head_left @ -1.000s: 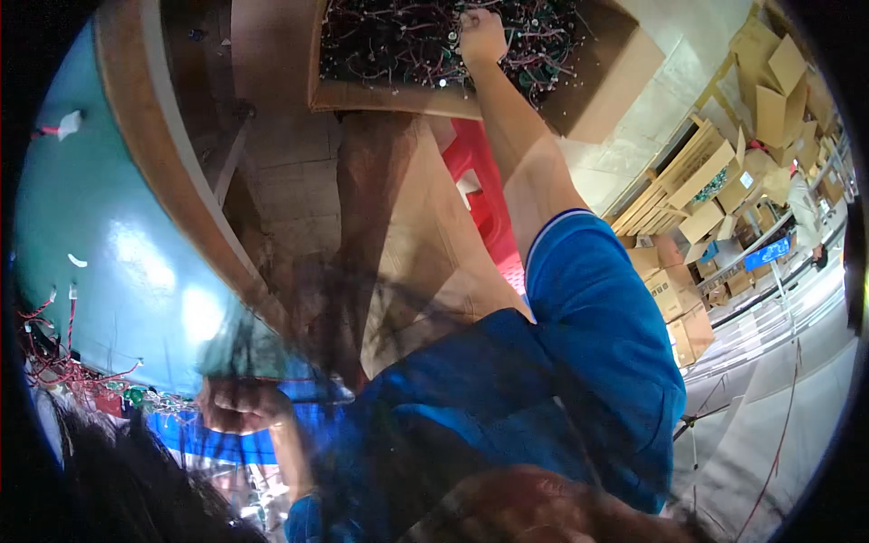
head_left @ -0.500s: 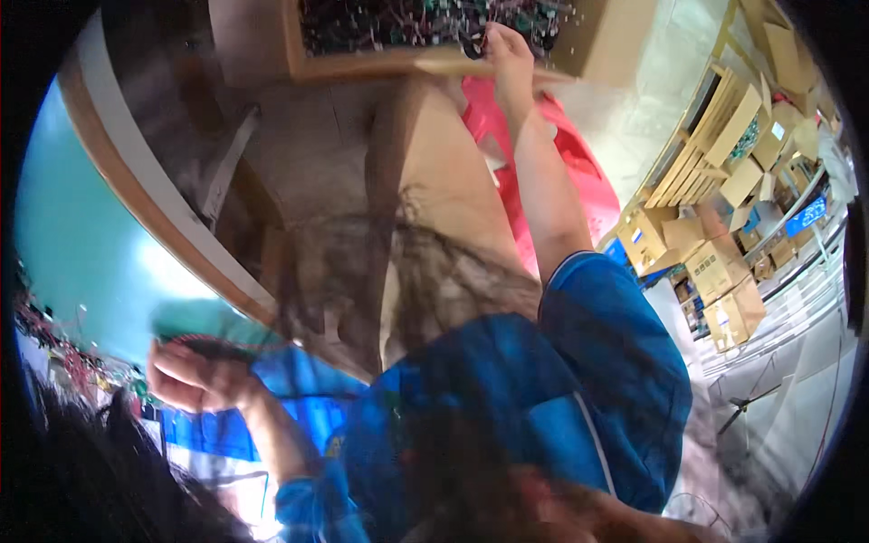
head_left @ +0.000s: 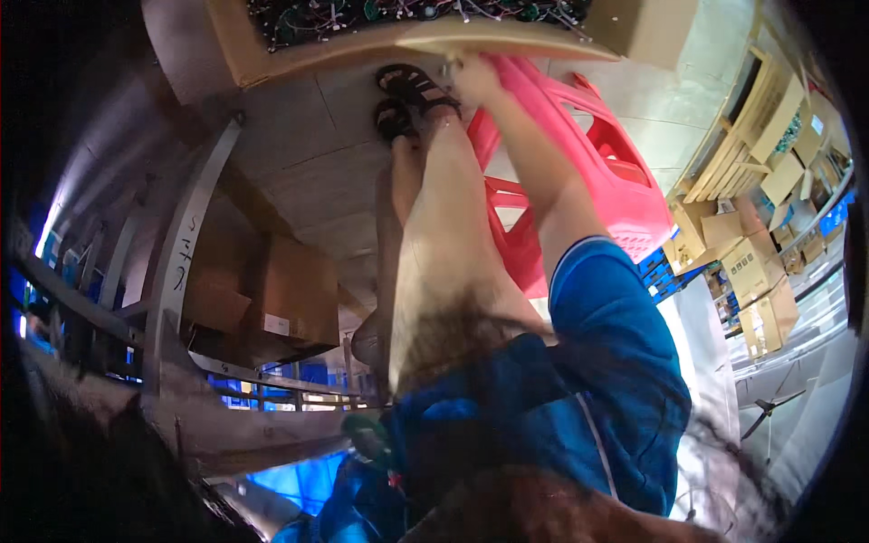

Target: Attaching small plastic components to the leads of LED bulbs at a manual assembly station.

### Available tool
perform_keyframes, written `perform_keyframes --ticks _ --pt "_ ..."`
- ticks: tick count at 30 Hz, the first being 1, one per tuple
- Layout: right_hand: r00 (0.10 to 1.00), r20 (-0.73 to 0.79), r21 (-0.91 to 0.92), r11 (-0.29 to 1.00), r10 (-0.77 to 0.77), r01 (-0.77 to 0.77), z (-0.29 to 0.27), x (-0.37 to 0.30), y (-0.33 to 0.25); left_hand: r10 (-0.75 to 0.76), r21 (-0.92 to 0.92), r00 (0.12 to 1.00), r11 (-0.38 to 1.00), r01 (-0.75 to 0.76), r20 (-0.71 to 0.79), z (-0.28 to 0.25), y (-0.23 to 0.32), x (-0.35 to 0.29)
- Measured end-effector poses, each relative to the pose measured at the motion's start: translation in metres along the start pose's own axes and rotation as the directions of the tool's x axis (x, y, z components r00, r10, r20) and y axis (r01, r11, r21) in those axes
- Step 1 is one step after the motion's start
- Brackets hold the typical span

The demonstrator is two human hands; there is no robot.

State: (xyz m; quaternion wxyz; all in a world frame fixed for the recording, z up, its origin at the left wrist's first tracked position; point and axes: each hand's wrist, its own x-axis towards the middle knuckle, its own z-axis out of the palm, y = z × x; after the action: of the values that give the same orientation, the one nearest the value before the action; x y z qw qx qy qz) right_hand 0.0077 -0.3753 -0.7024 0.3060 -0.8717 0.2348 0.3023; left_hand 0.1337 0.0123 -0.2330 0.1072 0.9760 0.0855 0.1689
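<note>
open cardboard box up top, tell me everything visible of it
Brown, cardboard-looking, the open box is cut off by the picture's top edge, a panel flaring on its right. Inside lies a tangle of thin wires with pale ends. The blurred right hand is by the box's near edge; whether they touch is unclear.

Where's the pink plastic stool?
In the head view, the pink plastic stool is right of centre, partly behind the right forearm, pictured just below the cardboard box.
</note>
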Motion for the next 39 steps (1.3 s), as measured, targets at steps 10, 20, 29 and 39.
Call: perform_keyframes --ticks 10,20,29,39 --pt "0.949 -0.005 -0.357 0.887 -0.316 0.294 0.035 0.086 0.054 0.048 -0.016 0.998 0.999 -0.047 0.043 0.04 0.005 -0.001" --pt "0.988 -0.146 -0.264 0.96 0.058 -0.095 0.135 0.039 0.117 0.08 -0.039 0.993 0.996 -0.076 0.088 0.078 0.003 -0.005" --pt "0.788 0.61 0.013 0.993 0.085 -0.118 0.054 -0.002 0.047 0.101 -0.054 0.989 0.994 -0.096 0.106 0.075 0.003 -0.004" --pt "0.882 0.465 -0.374 0.921 0.08 0.113 0.048 -0.036 0.007 0.059 -0.124 0.996 0.991 -0.05 0.066 0.045 0.006 -0.002"
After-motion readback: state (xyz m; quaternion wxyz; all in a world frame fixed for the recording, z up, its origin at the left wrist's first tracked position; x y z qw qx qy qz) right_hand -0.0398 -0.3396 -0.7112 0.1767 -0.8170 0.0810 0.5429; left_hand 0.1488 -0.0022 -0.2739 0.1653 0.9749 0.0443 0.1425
